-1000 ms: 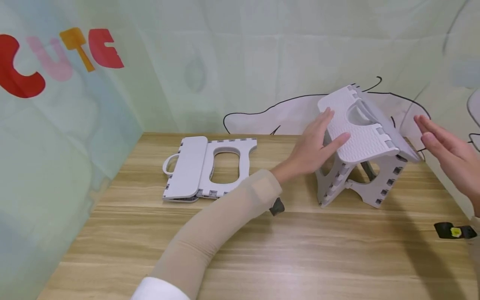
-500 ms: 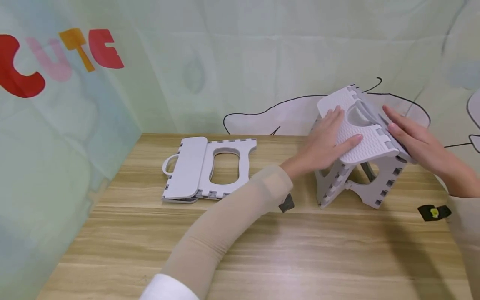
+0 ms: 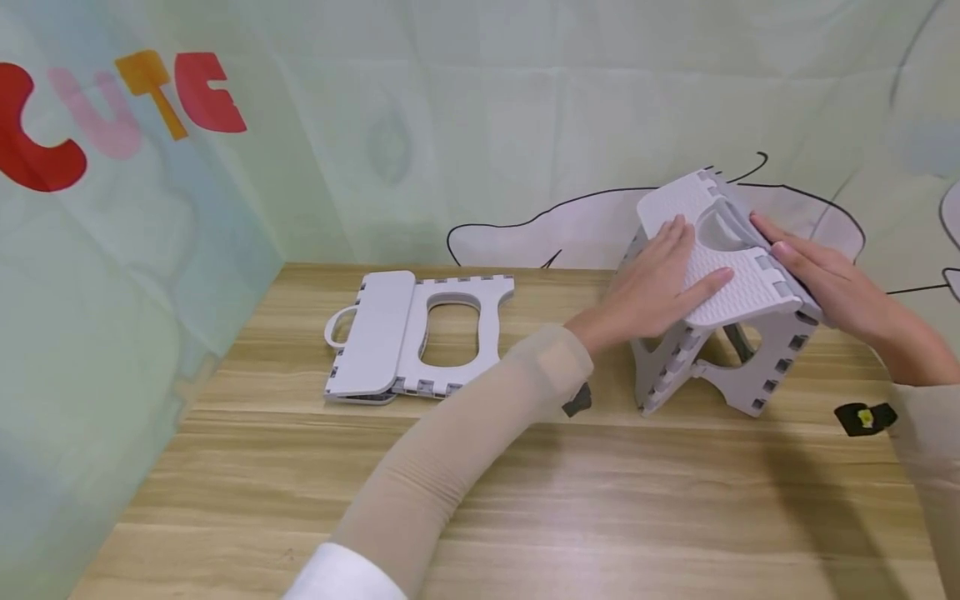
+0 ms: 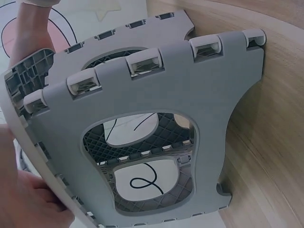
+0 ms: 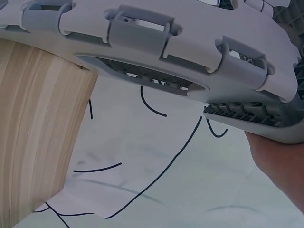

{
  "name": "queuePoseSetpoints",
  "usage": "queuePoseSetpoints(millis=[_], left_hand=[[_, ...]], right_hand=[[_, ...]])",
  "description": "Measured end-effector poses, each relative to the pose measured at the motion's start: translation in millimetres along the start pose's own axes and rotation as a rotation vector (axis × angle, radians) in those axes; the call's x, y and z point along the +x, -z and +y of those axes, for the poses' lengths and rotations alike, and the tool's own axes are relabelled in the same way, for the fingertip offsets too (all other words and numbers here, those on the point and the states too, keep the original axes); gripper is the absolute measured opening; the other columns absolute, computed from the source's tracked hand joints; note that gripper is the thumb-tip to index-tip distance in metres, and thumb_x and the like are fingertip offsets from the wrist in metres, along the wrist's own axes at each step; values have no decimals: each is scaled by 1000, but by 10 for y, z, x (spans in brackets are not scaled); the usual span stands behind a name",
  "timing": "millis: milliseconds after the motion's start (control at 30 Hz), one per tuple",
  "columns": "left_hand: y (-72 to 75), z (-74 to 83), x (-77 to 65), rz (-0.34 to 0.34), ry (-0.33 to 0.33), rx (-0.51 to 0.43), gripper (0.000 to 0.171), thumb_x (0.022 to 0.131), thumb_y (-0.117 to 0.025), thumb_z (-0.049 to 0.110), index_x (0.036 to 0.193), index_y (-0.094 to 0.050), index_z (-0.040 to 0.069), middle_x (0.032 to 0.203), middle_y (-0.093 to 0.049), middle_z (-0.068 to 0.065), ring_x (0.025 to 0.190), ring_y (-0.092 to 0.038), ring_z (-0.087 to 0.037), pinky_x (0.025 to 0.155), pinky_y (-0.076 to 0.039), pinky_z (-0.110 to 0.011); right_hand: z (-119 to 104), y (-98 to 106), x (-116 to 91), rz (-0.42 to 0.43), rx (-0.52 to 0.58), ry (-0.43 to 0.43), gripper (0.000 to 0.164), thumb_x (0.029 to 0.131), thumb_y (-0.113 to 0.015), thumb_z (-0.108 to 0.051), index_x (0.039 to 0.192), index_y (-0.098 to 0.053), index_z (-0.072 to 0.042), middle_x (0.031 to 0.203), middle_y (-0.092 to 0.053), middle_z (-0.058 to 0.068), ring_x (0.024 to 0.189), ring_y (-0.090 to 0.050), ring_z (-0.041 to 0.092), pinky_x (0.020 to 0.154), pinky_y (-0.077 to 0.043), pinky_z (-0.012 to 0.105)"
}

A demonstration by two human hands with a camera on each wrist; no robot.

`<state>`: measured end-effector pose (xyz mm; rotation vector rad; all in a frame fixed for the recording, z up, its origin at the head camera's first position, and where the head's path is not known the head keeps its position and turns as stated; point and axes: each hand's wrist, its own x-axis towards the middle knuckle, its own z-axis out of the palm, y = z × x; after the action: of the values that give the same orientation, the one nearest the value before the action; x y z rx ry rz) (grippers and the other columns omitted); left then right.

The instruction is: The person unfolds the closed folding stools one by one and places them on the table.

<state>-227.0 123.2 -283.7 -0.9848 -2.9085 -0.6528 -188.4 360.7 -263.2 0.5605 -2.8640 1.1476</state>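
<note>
A white and grey folding step stool (image 3: 742, 287) stands on its legs at the right of the table, its two-part top bent into a ridge. My left hand (image 3: 656, 283) rests on the left half of the textured top, fingers straight. Against the sloping right half presses my right hand (image 3: 843, 292), its fingers extended. In the left wrist view, the grey leg panel (image 4: 209, 95) with its large cutout is spread, and the left hand (image 4: 33, 204) shows at the lower left edge. The stool's underside and hinges (image 5: 142, 23) fill the top of the right wrist view.
Another folding stool (image 3: 382, 333) lies folded flat on the wooden table (image 3: 525, 508) to the left, its carry loop (image 3: 341, 327) pointing left. A printed cloth backdrop (image 3: 480, 125) closes off the back and sides.
My right hand has moved left onto the right half of the stool's top, which has swung in slightly. The left hand has slid a little right along the top. The flat stool stays put.
</note>
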Motion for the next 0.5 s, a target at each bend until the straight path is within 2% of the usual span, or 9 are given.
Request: queuePoseSetpoints(millis=[233,300,367,433,500], left_hand=[[16,31,15,-15,0,53,87,100,-15,68,159,2,7,165,11,-6,148,11,-11,113,9,-17],[20,36,12,-14,-1,56,87,99,-16,68,159,1,6,165,10,-6,148,10,-11,113,9,-17],[29,40,6,-17,-3,62,87,99,-16,68,159,-1,6,165,9,-6,149,10,-11,113,9,-17],[41,42,-1,-21,-3,66,88,99,-16,69,159,-1,6,165,9,-6,149,10,-12,113,8,-18],[54,42,-7,-24,-4,76,88,99,-15,69,159,-1,6,165,9,-6,149,10,-12,113,8,-18]], right_hand=[[4,4,-8,-6,-48,-3,50,111,-22,-24,159,-15,-34,163,-16,18,99,-48,0,70,-45,17],[5,2,-13,-3,-48,-6,50,111,-22,-24,159,-15,-33,164,-16,15,105,-46,4,73,-41,15],[4,3,-20,-10,-39,-16,49,111,-21,-25,159,-15,-34,165,-13,11,121,-42,12,83,-37,16],[1,5,-22,-19,-23,-28,50,111,-21,-26,159,-14,-36,165,-10,9,135,-32,20,97,-33,22],[-8,9,-18,-30,-5,-36,50,111,-21,-27,159,-13,-36,165,-7,7,143,-19,28,110,-25,36]])
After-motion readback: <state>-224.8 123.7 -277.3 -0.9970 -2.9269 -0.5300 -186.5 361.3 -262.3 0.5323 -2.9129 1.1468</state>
